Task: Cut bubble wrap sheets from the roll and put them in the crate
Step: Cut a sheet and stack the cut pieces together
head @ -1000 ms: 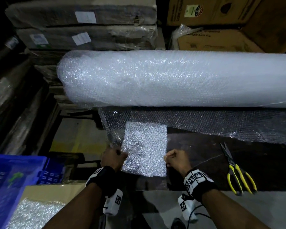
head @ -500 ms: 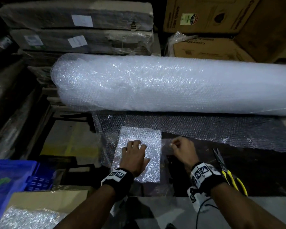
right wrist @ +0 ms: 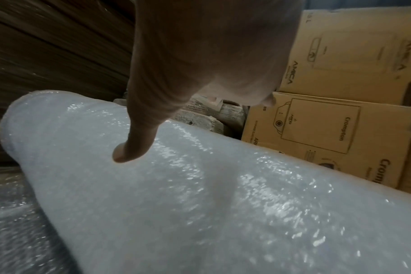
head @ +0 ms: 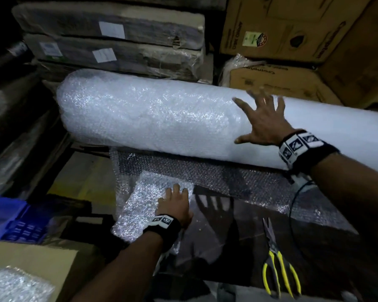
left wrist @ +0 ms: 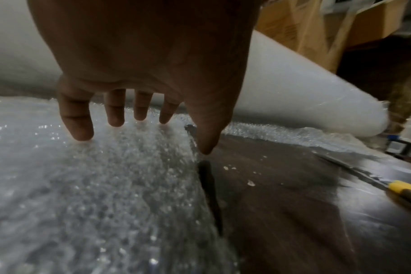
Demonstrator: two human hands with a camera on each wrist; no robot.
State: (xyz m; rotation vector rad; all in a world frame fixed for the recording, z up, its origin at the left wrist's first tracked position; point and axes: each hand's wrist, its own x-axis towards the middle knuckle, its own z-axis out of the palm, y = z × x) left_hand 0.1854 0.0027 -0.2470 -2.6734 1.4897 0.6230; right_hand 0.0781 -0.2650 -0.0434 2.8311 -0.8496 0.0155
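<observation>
1. Bubble-wrap pieces already lay cut: a folded sheet (head: pixel 148 205) on the dark table (head: pixel 238 236), more (head: pixel 13 286) at lower left. The blue crate (head: pixel 7 216) waited at the left; whether it held any, we couldn't tell.
2. Our left hand (head: pixel 175 205) pressed flat, fingers straight, on that sheet.
3. Our right hand (head: pixel 262 118), fingers spread wide, lay on the big roll (head: pixel 162 116) behind.
4. The yellow-handled scissors (head: pixel 277 264) lay untouched to the right, so more cutting and the crate drop seemed left.

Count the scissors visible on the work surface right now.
1. The yellow-handled steel scissors lie on the dark table, right of the left hand. Others may be hidden beyond the frame.
</observation>
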